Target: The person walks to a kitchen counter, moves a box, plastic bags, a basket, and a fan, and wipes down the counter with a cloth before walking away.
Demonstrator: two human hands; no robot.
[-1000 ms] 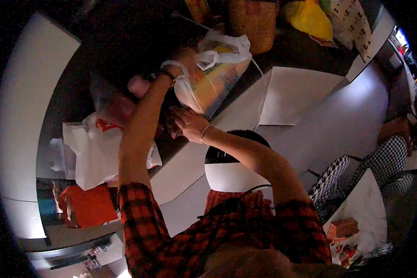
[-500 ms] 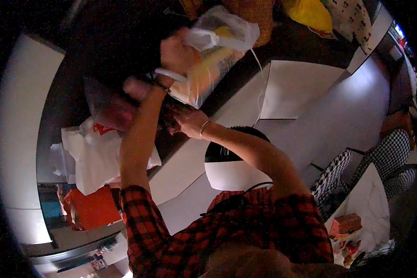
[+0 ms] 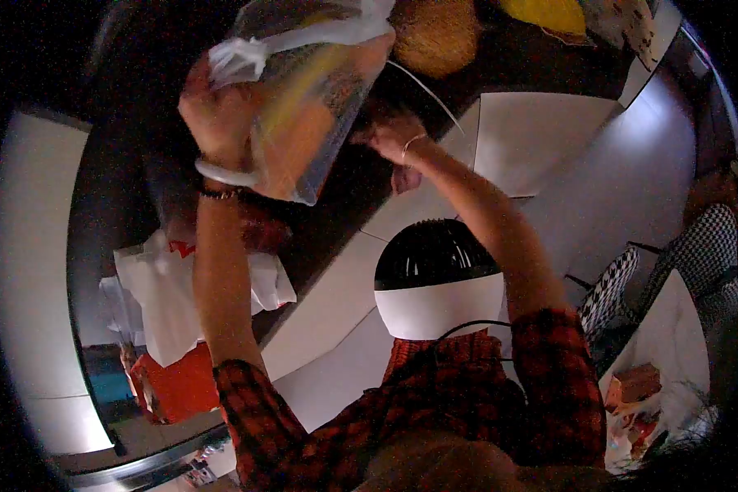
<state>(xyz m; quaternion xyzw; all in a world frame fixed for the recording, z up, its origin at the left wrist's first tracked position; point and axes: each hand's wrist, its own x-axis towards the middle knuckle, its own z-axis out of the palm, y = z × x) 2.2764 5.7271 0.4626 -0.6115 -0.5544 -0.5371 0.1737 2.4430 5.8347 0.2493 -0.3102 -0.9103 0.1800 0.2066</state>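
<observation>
A clear plastic bag (image 3: 312,107) with white handles and yellow and orange contents hangs from my left hand (image 3: 221,115), whose fingers are wrapped round its handle. A white ring-like band and a dark bracelet circle that wrist. My right hand (image 3: 394,135) is over the dark counter edge to the right of the bag, with a thin bracelet on the wrist. Its fingers are blurred and dim. Just below this hand is a small pinkish item (image 3: 405,179); whether the hand holds it is unclear.
White bags (image 3: 164,295) and a red bag (image 3: 176,385) are at the left. A woven brown container (image 3: 435,37) and a yellow bag (image 3: 549,16) stand at the top. Houndstooth chairs (image 3: 697,254) and a marble-look table (image 3: 672,328) are at the right. A white cord hangs over the counter edge.
My left hand has moved left with the plastic bag, lifting it nearer the camera. My right hand has shifted up and to the right, and the pinkish item now shows beneath it.
</observation>
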